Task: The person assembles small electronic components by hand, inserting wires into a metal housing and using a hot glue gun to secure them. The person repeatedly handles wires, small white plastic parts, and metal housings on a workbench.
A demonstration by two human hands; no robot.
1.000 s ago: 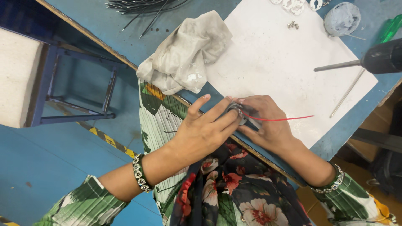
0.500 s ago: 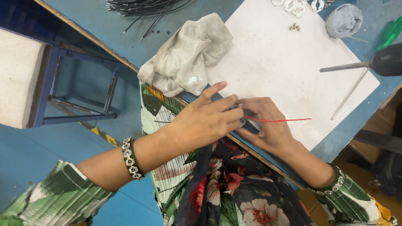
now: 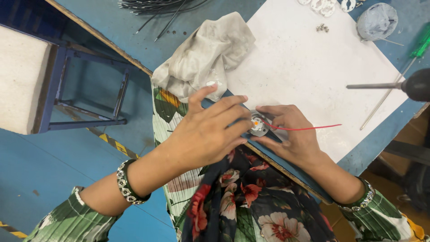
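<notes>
My right hand holds a small round white and metal part at the near edge of the blue table. A thin red wire runs from the part to the right, across the white sheet. My left hand is just left of the part, its fingers stretched out and spread, the fingertips reaching the part's rim. Whether they press on it I cannot tell. Both wrists wear beaded bracelets.
A crumpled grey rag lies just beyond my left hand. A dark power tool with a long bit, a green screwdriver, a grey lump and small screws sit at the right. A blue-framed stool stands left.
My left hand has opened from a pinch on the part and spread its fingers, and its arm has drawn back to the left. The right hand keeps holding the part.
</notes>
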